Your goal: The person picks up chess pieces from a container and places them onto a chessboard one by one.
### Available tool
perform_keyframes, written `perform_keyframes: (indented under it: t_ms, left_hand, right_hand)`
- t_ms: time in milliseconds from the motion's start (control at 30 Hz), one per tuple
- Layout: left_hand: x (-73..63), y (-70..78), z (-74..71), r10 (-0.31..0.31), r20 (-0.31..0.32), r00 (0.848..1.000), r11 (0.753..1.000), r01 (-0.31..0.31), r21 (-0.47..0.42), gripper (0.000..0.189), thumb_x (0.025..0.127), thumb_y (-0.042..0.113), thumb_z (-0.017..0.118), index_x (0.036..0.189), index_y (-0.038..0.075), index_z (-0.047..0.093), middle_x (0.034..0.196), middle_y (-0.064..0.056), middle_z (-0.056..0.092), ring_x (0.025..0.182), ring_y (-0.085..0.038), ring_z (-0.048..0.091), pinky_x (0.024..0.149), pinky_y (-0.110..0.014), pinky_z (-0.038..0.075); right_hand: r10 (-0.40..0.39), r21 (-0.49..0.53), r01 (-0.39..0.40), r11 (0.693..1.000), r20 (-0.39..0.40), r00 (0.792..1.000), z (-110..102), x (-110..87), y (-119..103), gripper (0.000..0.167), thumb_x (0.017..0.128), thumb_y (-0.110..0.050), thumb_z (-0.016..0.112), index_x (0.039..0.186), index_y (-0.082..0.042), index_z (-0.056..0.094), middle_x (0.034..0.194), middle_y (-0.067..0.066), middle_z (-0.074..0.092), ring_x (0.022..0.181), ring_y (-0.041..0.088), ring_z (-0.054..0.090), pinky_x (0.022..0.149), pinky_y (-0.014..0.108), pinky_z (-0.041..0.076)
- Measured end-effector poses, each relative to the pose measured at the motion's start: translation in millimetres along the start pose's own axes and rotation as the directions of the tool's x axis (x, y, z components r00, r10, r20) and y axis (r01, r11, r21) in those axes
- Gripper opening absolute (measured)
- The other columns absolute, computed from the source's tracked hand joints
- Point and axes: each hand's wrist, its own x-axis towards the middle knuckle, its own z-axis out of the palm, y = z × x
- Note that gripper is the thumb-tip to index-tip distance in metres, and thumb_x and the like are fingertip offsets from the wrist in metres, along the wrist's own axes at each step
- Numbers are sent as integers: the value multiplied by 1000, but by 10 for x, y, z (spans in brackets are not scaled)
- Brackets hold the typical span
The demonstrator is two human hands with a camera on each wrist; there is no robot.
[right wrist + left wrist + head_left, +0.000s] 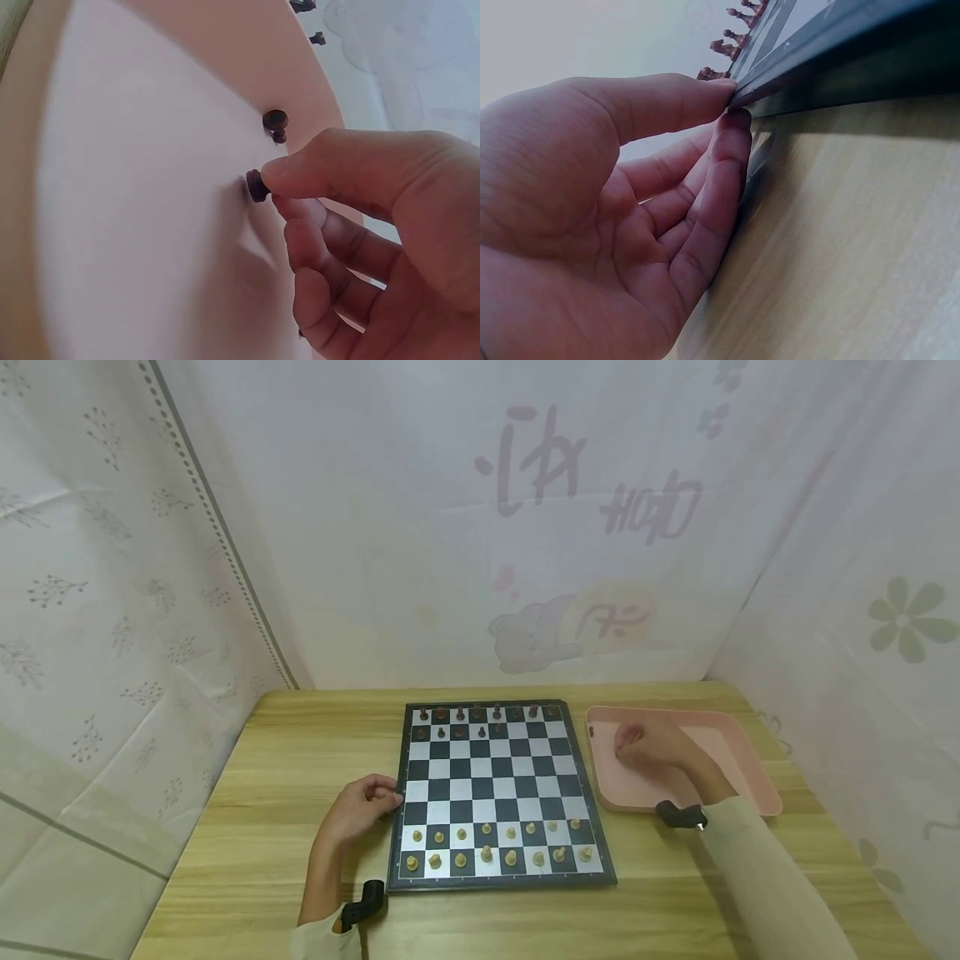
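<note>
Over the pink tray (611, 789), my right hand (656, 747) pinches a dark brown chess piece (257, 186) between thumb and fingers. The round base of that piece shows; its top is hidden by the fingers. Another dark chess piece (276, 121) lies in the tray by its wall. My left hand (360, 810) is at the left edge of the chessboard (502, 766), its thumb (705, 94) and a fingertip holding the rim. Dark pieces (477, 712) stand along the board's far side, with several in the second row. Light pieces (486, 854) fill two near rows.
The board and tray sit side by side on a wood-grain table (300, 760), the tray on the right. Patterned curtains (420, 527) hang behind the table and on both sides. A black camera mount (363, 903) is strapped to the left wrist.
</note>
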Motion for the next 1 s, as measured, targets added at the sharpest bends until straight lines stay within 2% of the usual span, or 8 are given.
perform_keyframes:
  t_ms: [167, 267, 333, 400, 500, 567, 633, 1000]
  left_hand:
    - [-7, -29, 9, -17, 1, 1000, 1000, 17, -12, 25, 99, 6, 77, 121, -5, 72, 92, -8, 70, 83, -22, 62, 76, -34, 49]
    - [-6, -58, 4, 9, 6, 1000, 1000, -9, -23, 25, 98, 8, 77, 120, -5, 72, 92, -9, 71, 83, -24, 63, 76, -34, 49]
    - [43, -162, -1, 53, 12, 999, 998, -52, -26, 26, 98, 11, 78, 118, -5, 72, 91, -8, 70, 81, -23, 62, 73, -33, 49]
    - [42, -171, -7, 70, 14, 997, 997, -70, -24, 26, 98, 12, 78, 118, -5, 72, 91, -9, 70, 80, -24, 63, 72, -33, 49]
    - [39, -153, -7, 48, 13, 999, 999, -48, -26, 26, 99, 11, 78, 119, -5, 72, 91, -8, 70, 82, -23, 63, 73, -34, 50]
    - [-14, -35, -7, 14, 7, 1000, 1000, -14, -21, 26, 99, 8, 77, 120, -6, 72, 92, -9, 71, 83, -23, 64, 77, -35, 50]
    - [-15, -10, -8, 4, 7, 1000, 1000, -3, -20, 25, 99, 7, 76, 121, -6, 72, 93, -7, 71, 84, -22, 63, 78, -35, 49]
    - [-8, -2, -14, 9, 2, 1000, 1000, -9, -6, 25, 99, 7, 77, 120, -5, 73, 92, -7, 71, 83, -21, 62, 78, -36, 49]
  right_hand:
    - [13, -14, -13, 1000, 5, 1000, 17, 4, -19, 9, 93, -3, 79, 97, -11, 79, 92, 4, 72, 89, 25, 63, 78, 37, 52]
    - [16, -17, -16, 1000, 4, 1000, 21, 3, -13, 9, 93, -3, 79, 97, -11, 79, 92, 3, 73, 89, 25, 63, 78, 36, 52]
    - [9, -14, -9, 1000, 3, 1000, 25, 0, -1, 9, 94, -3, 79, 97, -11, 80, 91, 3, 73, 88, 25, 63, 78, 36, 52]
    - [3, -9, -3, 1000, 1, 1000, 29, -4, 15, 8, 94, -3, 79, 98, -9, 80, 92, 3, 74, 88, 25, 63, 78, 35, 52]
    - [-5, -4, 5, 1000, 0, 1000, 32, -3, 44, 7, 95, -4, 80, 100, -8, 81, 94, 4, 75, 89, 25, 64, 79, 35, 53]
    - [3, -1, -3, 1000, -5, 1000, 40, 13, 67, 7, 95, -5, 81, 101, -9, 81, 95, 4, 75, 90, 25, 64, 80, 36, 53]
    - [7, 4, -7, 1000, -8, 1000, 38, 23, 83, 8, 95, -6, 82, 102, -10, 81, 97, 4, 76, 91, 25, 64, 81, 37, 53]
    - [66, 70, -65, 995, -14, 998, 5, -9, 23, 20, 98, -15, 81, 116, -7, 78, 104, 8, 74, 91, 26, 64, 78, 38, 54]
